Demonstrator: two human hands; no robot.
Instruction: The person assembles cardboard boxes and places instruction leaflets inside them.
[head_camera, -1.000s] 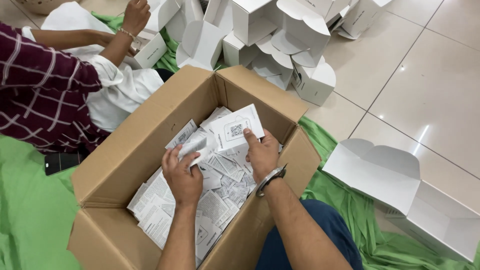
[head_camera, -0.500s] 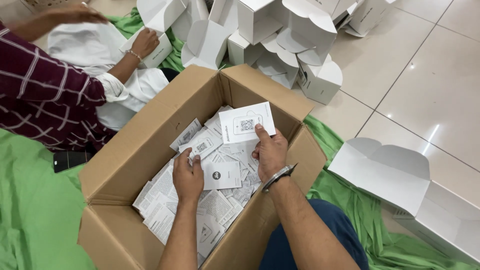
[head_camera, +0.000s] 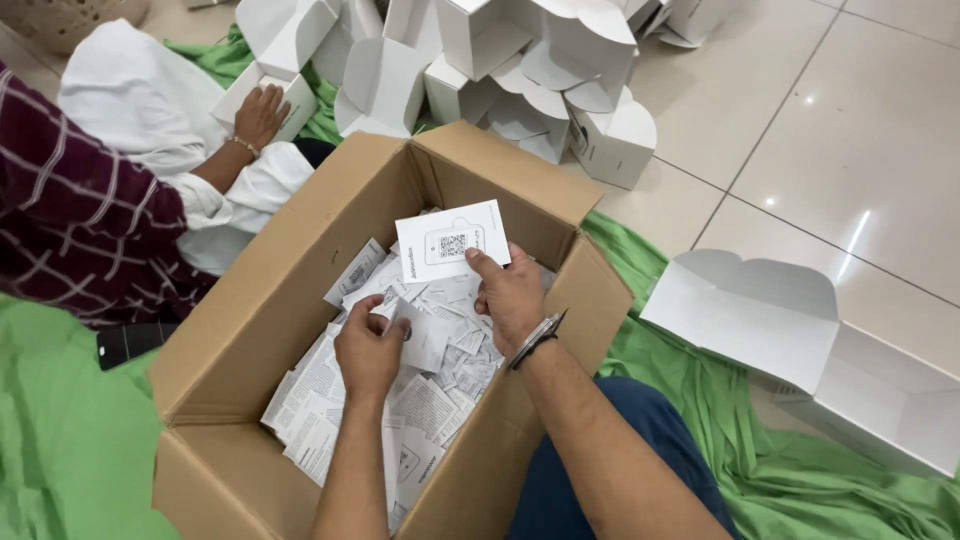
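**Two hands in a box of leaflets**

The right hand (head_camera: 508, 292) holds a white card (head_camera: 452, 241) up over the open carton (head_camera: 300, 270), thumb pinched on its lower right corner with the fingers behind it. The card stands nearly upright, printed face toward the camera, clear of the heap below. The left hand (head_camera: 368, 350) is lower in the carton, curled around a folded leaflet (head_camera: 425, 335) – closed on it, not spread – and resting on the pile of leaflets (head_camera: 340, 400) that fills the carton's floor.

The card looks like thin, stiff paper: very light, flat and fairly smooth, so it would likely slip from a loose pinch and crease if squeezed mid-sheet. A corner or edge grip, as the right hand has now, seems the safest hold. The leaflets in the pile look softer and thinner, lying loose and overlapped, so lifting one alone probably needs a fingertip under an edge.

The carton sits on a green cloth (head_camera: 60, 440) spread over a tiled floor (head_camera: 850, 150). Beyond its far flap lies a cluster of small white boxes (head_camera: 520, 80), lids open; a larger flat white box (head_camera: 800, 340) lies to the right. On the left another person in a dark checked sleeve (head_camera: 70, 210) has a hand (head_camera: 258, 112) on one white box – well apart from the carton's contents.
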